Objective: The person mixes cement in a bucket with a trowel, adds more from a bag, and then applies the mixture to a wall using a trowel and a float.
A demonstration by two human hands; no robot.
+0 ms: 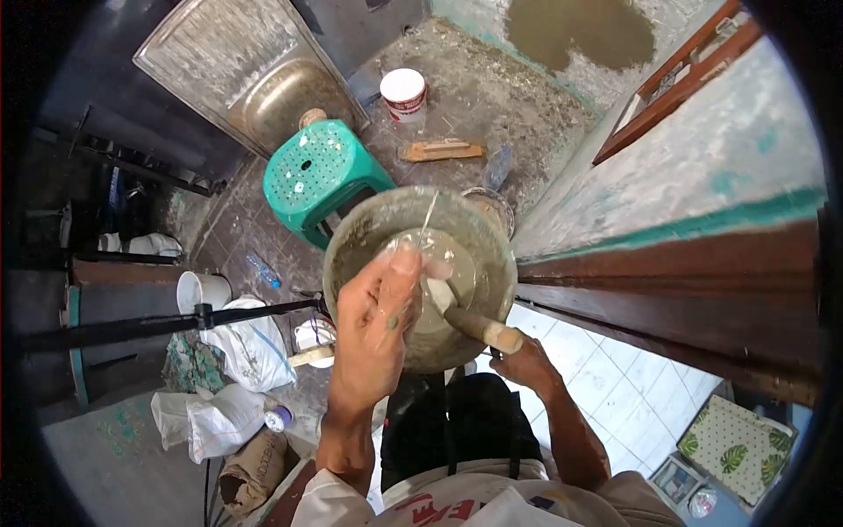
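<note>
A large grey bucket [378, 211], its walls smeared with cement, stands in front of my body with wet grey mix [461, 272] at its bottom. Over its left half is my left hand [386, 299], fingers pressed together at the top of the fist; what they hold, if anything, is hidden. A tool with a wooden handle [483, 329] lies across the bucket, its pale end sticking out past the near right rim. My right hand [524, 362] is at the outer right side of the bucket, below that handle; its fingers are mostly hidden.
Beyond the bucket are a green stool [312, 171], a metal sink [255, 75], a white tub [404, 92] and a wooden float [443, 150]. White sacks [250, 347] lie at left, near a black bar [158, 325]. A wall [667, 193] rises at right.
</note>
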